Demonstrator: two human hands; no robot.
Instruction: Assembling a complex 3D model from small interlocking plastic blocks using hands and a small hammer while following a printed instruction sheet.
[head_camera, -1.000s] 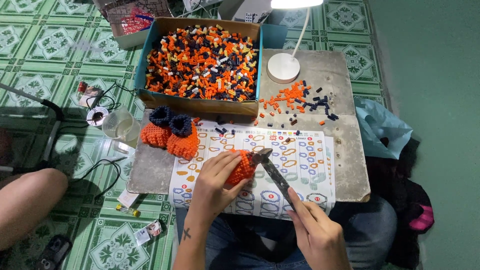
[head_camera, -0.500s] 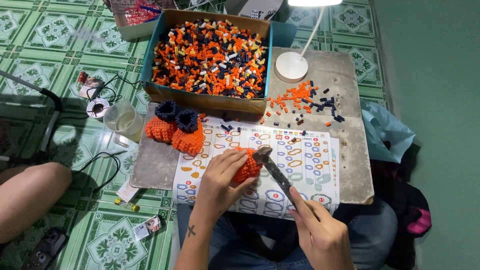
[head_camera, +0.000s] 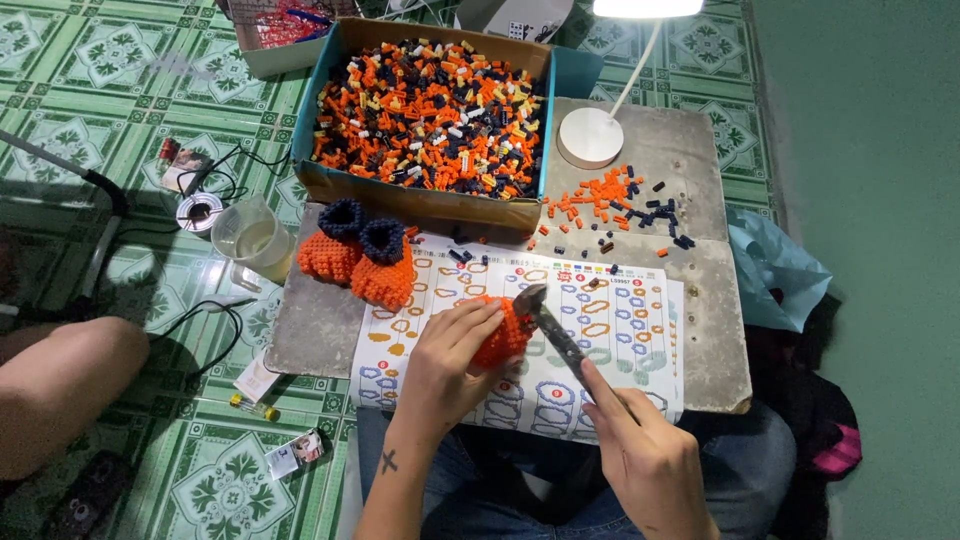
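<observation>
While my left hand (head_camera: 445, 360) is clamped around the small orange block piece (head_camera: 503, 335) at the near middle of the tabletop (head_camera: 700, 290), resting on the printed pattern sheet (head_camera: 600, 320), my right hand (head_camera: 650, 455) has its grip closed on the handles of the pliers (head_camera: 550, 325), whose tip meets the right edge of that piece. From where I sit, the chief risk looks like a slip: if the tip skids off the knobbly surface it could jab the left fingers (head_camera: 470, 318) curled just beside it. Squeezing or levering too hard might also pop blocks loose, and they would likely scatter toward the near edge and drop onto the green tiled floor (head_camera: 200, 480). Should the sheet slide under the pressing hand, the piece could twist out of line with the tool. Two finished orange pieces with dark tops (head_camera: 362, 255) stand to the left, well apart, so I judge them safe. Further off, the loose orange and dark blocks (head_camera: 620, 205) near the lamp base (head_camera: 590, 137) and the cardboard box of blocks (head_camera: 430, 105) seem out of harm's way unless an elbow sweeps wide.
</observation>
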